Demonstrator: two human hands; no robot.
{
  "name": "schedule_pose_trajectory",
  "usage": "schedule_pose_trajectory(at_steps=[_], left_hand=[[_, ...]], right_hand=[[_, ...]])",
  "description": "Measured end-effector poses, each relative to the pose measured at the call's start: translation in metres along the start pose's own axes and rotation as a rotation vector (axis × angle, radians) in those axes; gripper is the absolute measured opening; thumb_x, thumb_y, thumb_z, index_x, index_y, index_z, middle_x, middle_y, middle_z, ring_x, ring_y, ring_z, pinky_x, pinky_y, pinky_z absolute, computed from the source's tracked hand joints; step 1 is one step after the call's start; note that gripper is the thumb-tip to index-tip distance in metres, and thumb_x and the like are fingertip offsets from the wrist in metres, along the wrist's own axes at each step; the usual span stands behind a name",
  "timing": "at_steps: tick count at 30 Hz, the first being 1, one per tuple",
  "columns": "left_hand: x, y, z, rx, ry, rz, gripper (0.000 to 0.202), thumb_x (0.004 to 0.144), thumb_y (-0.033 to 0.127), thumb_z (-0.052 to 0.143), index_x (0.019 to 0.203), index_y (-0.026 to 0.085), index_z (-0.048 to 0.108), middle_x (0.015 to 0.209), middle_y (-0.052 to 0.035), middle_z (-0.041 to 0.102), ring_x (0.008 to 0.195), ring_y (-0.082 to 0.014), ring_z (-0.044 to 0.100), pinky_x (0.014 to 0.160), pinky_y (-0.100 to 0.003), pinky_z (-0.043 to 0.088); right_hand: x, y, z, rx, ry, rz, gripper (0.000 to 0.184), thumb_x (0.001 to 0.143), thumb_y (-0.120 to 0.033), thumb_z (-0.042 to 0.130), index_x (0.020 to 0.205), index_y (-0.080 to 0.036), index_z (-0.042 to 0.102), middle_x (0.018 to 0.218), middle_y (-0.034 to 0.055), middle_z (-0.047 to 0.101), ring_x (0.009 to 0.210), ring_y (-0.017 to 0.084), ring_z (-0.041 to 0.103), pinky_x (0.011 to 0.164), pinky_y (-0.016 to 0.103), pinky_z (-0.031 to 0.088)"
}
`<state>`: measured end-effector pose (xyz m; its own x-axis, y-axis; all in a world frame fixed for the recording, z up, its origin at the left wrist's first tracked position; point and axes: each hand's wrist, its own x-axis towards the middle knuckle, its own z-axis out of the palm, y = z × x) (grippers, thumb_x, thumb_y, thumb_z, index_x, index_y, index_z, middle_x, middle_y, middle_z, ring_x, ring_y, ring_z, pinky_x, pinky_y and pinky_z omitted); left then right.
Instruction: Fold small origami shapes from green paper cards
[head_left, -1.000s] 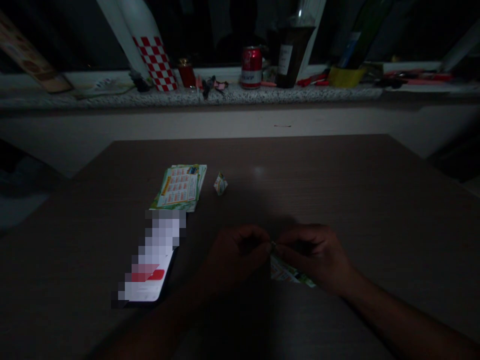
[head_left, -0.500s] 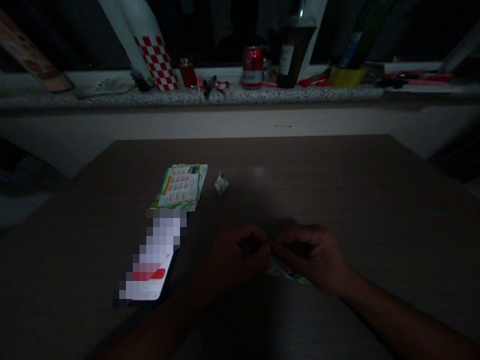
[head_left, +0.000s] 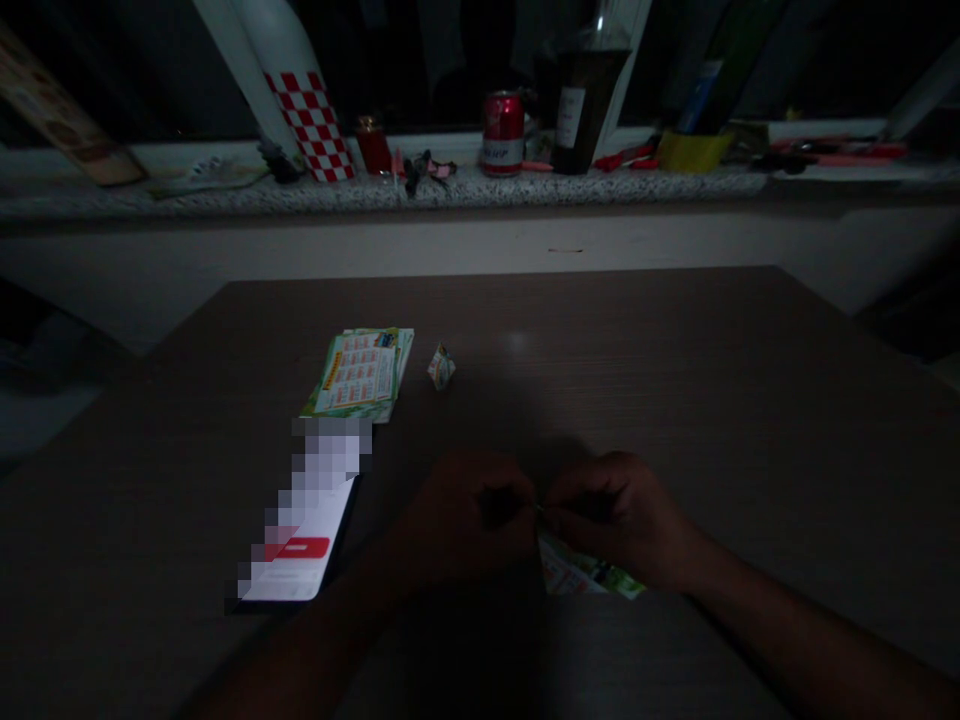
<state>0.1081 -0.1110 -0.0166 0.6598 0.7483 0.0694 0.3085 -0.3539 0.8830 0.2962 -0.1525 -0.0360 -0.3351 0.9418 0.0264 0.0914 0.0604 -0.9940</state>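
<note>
Both hands meet low over a dark wooden table (head_left: 675, 380). My left hand (head_left: 469, 520) and my right hand (head_left: 626, 520) each pinch the top edge of a small printed paper piece (head_left: 581, 575), white and green, which hangs below the fingers near the tabletop. Fingers of both hands are curled closed on it. A small folded paper shape (head_left: 441, 366) stands on the table further off, beside a stack of printed calendar cards (head_left: 360, 374).
A lit phone (head_left: 300, 545) lies left of my hands. Along the stone window ledge (head_left: 375, 192) behind the table stand a red can (head_left: 502, 133), a dark bottle (head_left: 581, 100), a red-and-white checkered tube (head_left: 311, 122) and assorted small items. The room is dim.
Both hands have shifted slightly toward me, still pinching the paper piece; more of the paper shows below my right hand than half a second ago.
</note>
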Motion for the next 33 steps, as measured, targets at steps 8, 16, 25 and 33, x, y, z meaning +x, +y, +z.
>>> schedule_pose_trajectory(at_steps=[8, 16, 25, 33], left_hand=[[0.001, 0.0, 0.003, -0.136, 0.024, -0.085, 0.009, 0.067, 0.014, 0.058, 0.06, 0.013, 0.062, 0.056, 0.0025, 0.054, 0.053, -0.0088, 0.046, 0.05, -0.019, 0.033], [0.0, -0.005, 0.014, -0.352, 0.148, -0.119, 0.004, 0.067, 0.012, 0.061, 0.062, 0.014, 0.061, 0.059, 0.002, 0.056, 0.057, -0.0091, 0.048, 0.053, -0.02, 0.036], [0.0, -0.009, 0.018, -0.438, 0.166, -0.122, 0.007, 0.064, 0.007, 0.062, 0.065, 0.014, 0.061, 0.065, 0.0015, 0.057, 0.061, -0.0099, 0.05, 0.056, -0.02, 0.038], [-0.001, -0.005, 0.016, -0.399, 0.121, -0.246, 0.003, 0.069, 0.016, 0.062, 0.069, 0.013, 0.064, 0.065, 0.0004, 0.061, 0.06, -0.0105, 0.053, 0.056, -0.02, 0.04]], right_hand=[[0.001, -0.002, 0.002, -0.09, 0.012, -0.02, 0.01, 0.075, -0.017, 0.065, 0.066, -0.012, 0.065, 0.054, -0.0027, 0.051, 0.045, 0.005, 0.042, 0.04, 0.016, 0.035], [0.001, -0.001, 0.001, -0.161, 0.108, -0.105, 0.013, 0.077, -0.018, 0.063, 0.066, -0.012, 0.066, 0.057, 0.0011, 0.059, 0.049, 0.008, 0.05, 0.044, 0.018, 0.04], [0.003, -0.003, 0.001, -0.212, 0.136, -0.171, 0.012, 0.077, -0.018, 0.063, 0.067, -0.013, 0.067, 0.059, 0.0024, 0.063, 0.053, 0.01, 0.055, 0.048, 0.02, 0.042], [0.001, -0.001, 0.0, -0.203, 0.147, -0.17, 0.013, 0.08, -0.02, 0.062, 0.071, -0.013, 0.067, 0.063, 0.0042, 0.065, 0.055, 0.011, 0.057, 0.05, 0.022, 0.044]])
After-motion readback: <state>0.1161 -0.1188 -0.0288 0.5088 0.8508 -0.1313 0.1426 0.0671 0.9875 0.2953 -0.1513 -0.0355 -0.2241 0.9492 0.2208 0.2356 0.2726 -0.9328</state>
